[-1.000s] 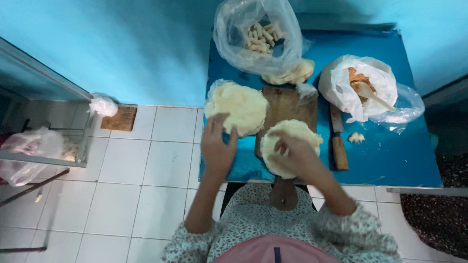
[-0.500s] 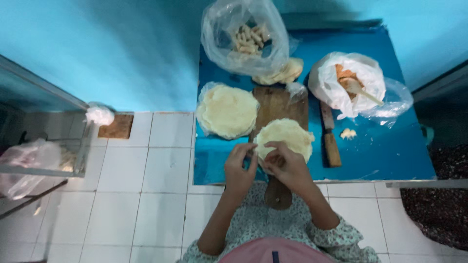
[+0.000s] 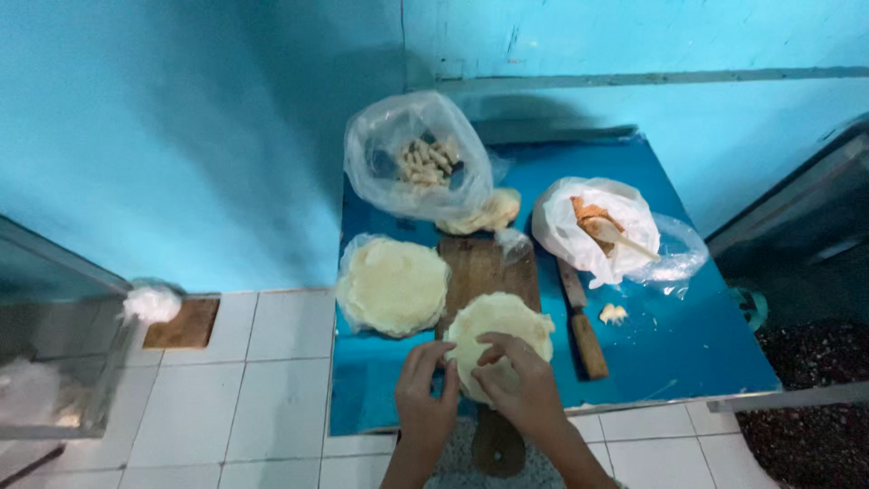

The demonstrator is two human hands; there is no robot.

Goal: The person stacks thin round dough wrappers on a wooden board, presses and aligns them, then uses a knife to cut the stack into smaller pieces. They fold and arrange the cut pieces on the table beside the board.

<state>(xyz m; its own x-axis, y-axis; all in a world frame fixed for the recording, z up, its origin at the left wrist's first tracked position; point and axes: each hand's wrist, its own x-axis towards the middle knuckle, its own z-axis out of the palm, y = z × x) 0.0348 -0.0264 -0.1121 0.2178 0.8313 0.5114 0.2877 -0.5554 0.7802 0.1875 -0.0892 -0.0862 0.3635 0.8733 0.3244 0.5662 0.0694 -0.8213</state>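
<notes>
The round dough sheet lies on the wooden board, and both hands now meet at its near edge: a second ago the left hand was flat and spread over the counter's edge beside the board, and it has since come across to join the right hand, which was already on the dough. The fingers of both hands are curled and pinching the dough's near rim, thumbs close together, so the sheet is now being worked from its edge and no longer merely held down. Just beyond the left hand sits a stack of dough sheets on clear plastic, near the board's left side. Beyond the right hand a knife with a wooden handle lies alongside the board, with a small scrap just past it. Farther off are a white bag holding orange filling and a spoon, and a clear bag of small pale pieces. All rest on the blue counter. Nothing lies between the hands and the dough.
</notes>
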